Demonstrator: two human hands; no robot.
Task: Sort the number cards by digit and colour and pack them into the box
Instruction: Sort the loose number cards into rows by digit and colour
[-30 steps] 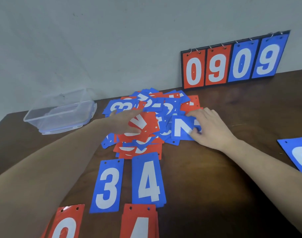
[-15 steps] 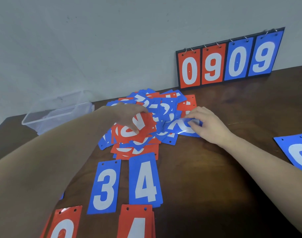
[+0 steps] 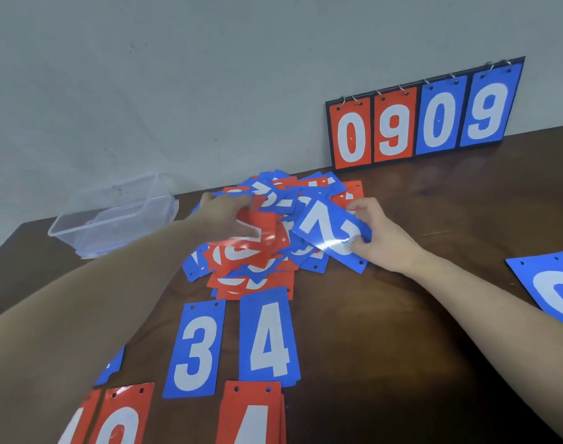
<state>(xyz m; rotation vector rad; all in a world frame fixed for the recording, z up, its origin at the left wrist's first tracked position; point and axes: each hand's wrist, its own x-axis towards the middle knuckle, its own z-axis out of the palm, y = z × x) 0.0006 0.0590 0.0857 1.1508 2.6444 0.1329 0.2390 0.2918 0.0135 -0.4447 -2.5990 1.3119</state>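
A mixed pile of red and blue number cards lies mid-table. My right hand pinches a blue card with a white 2 and holds it tilted just above the pile's right side. My left hand lies on the pile's left part, its fingers on a red card; whether it grips that card I cannot tell. Sorted cards lie nearer me: a blue 3, a blue 4 stack, a red 4 stack and a red 0. The clear plastic box stands at the back left.
A scoreboard stand showing 0909 leans on the wall at the back right. A blue card lies at the right edge. Another blue card peeks from under my left forearm. The table is dark brown wood.
My right hand has lifted the blue 2 card off the pile and tilted it up. My left hand has shifted further back over the pile's left side.
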